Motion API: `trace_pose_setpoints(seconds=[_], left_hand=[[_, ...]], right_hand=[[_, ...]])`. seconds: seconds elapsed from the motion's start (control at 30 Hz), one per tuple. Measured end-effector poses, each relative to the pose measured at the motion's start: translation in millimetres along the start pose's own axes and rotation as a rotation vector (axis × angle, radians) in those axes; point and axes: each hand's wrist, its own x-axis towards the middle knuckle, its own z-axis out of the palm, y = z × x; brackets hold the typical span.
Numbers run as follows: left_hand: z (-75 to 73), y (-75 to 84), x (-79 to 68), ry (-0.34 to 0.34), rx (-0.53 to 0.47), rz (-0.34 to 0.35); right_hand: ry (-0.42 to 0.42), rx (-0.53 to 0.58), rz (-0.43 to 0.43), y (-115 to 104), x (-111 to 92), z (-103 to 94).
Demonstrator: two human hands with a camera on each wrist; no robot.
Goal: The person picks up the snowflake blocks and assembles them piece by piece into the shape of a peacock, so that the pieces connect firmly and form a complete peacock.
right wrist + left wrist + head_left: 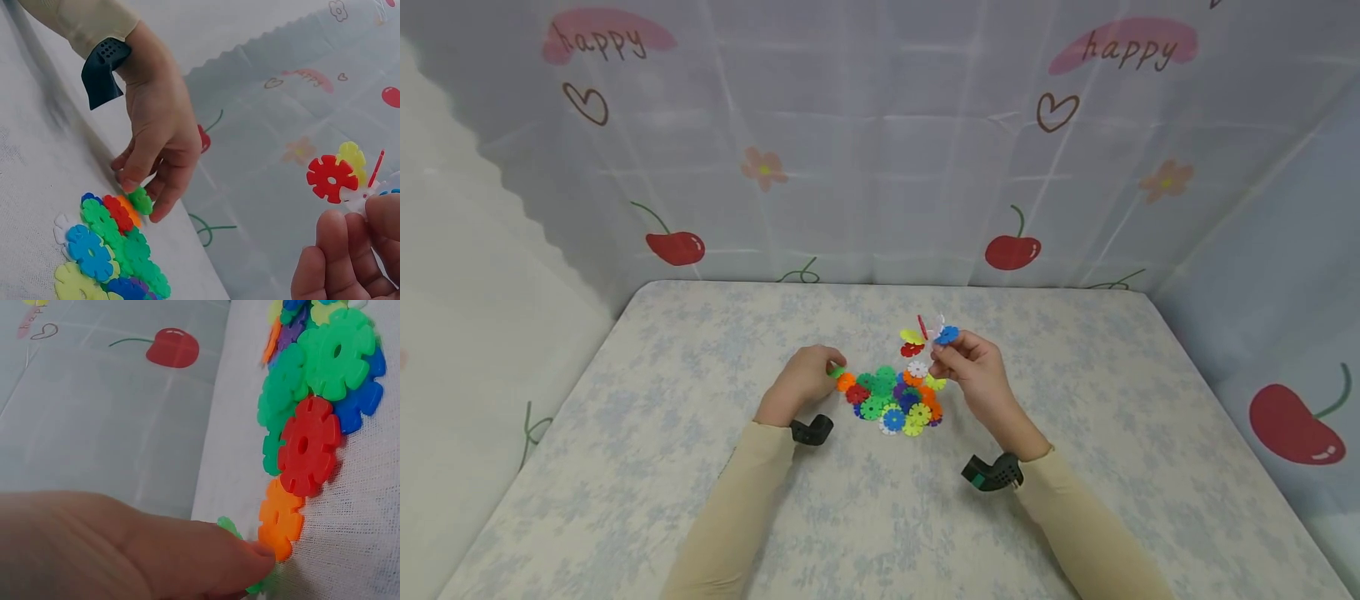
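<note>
My left hand (pixel 805 380) is at the left end of a pile of notched plastic discs. Its thumb and fingers pinch a light green disc (pixel 142 201), mostly covered by the thumb in the left wrist view. An orange disc (pixel 279 519) lies right beside the thumb tip, with a red disc (pixel 309 447) beyond it. Above the table, my right hand (pixel 981 382) holds a small assembly of joined discs. On it are a red disc (pixel 332 179), a yellow disc (pixel 352 161), a blue disc (pixel 948 335) and a white piece, partly hidden by the fingers.
The disc pile (pixel 880 407) of green, blue, yellow, orange, purple and white pieces lies between both hands, many overlapping. A patterned cloth covers the table (pixel 662 467). A printed curtain (pixel 872 167) hangs behind its far edge. Dark devices are worn at both wrists.
</note>
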Motion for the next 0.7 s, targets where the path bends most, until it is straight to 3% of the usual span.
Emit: trace_pose_setpoints(seconds=[0.07, 0.17, 0.23, 0.3, 0.43, 0.5, 0.7], left_hand=[[-1.2, -1.1, -0.1, 0.034, -0.011, 0.005], [-3.9, -2.1, 0.1, 0.163, -0.060, 0.033], [-6.4, -1.1, -0.5, 0.255, -0.136, 0.055], [-10.7, 3.1, -2.5, 0.305, -0.263, 0.087], [-20.0, 21.4, -12.0, 0.254, -0.566, 0.168], [-23.1, 32.8, -18.3, 0.210, -0.658, 0.222], [-21.5, 56.1, -34.1, 0.154, -0.699, 0.333]], right_hand=[[-0.009, 0.005, -0.016, 0, -1, 0.2], [-0.032, 0.000, -0.056, 1, -1, 0.5], [-0.047, -0.004, -0.091, 2, -2, 0.9], [-0.061, -0.009, -0.124, 3, -2, 1.0], [-0.087, -0.006, -0.173, 3, -1, 1.8], [-0.099, -0.001, -0.187, 1, -1, 2.2], [-0.114, 0.008, -0.213, 0, -3, 3.3]])
